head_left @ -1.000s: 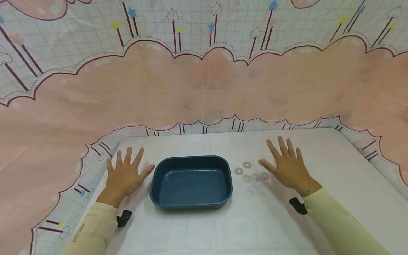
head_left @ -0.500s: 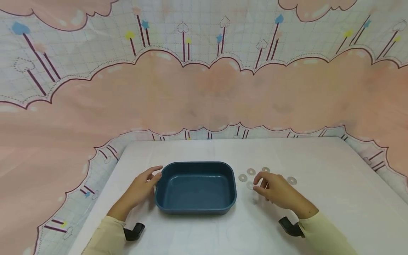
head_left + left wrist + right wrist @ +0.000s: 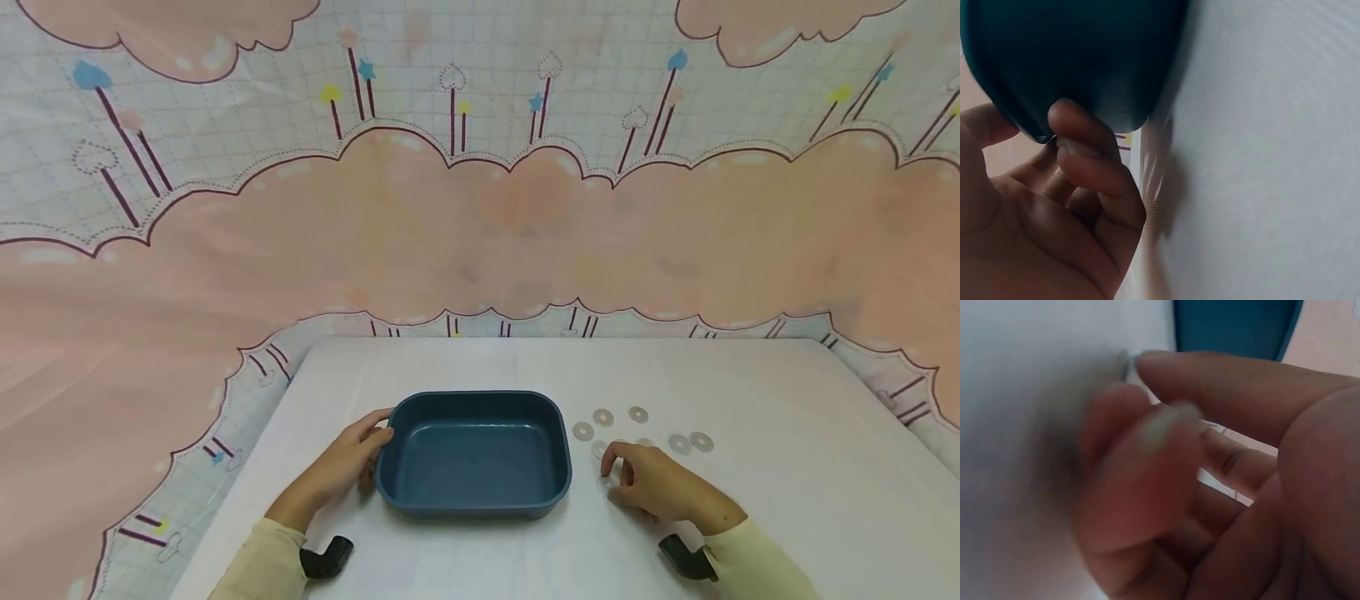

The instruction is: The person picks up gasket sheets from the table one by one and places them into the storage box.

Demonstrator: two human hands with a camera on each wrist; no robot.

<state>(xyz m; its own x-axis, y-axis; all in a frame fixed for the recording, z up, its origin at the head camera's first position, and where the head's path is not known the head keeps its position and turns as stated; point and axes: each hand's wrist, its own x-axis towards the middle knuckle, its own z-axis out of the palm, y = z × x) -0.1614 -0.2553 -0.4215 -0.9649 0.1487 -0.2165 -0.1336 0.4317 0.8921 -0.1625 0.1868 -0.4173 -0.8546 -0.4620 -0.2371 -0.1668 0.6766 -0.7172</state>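
A dark blue rectangular dish (image 3: 474,500) stands on the white table. At its left end, my left hand (image 3: 341,462) grips the rim; in the left wrist view its curled fingers (image 3: 1094,140) overlap the outer wall. To the right of the dish lie several small translucent flat rings (image 3: 582,431). My right hand (image 3: 663,483) is low over the table at the nearest of them, thumb and finger pinching a clear ring (image 3: 603,483). In the right wrist view the ring's edge (image 3: 1129,364) shows at one fingertip, and the other fingers are blurred.
More rings (image 3: 702,442) lie behind and to the right of my right hand. A patterned pink and white cloth (image 3: 480,217) hangs behind the table (image 3: 787,417) and down its left side. Black wrist cameras (image 3: 327,558) sit under both sleeves.
Both hands have come inward from spread-out positions. My left hand has closed on the dish's left rim, and my right hand has lowered to a ring. Some rings were uncovered as the hand moved.
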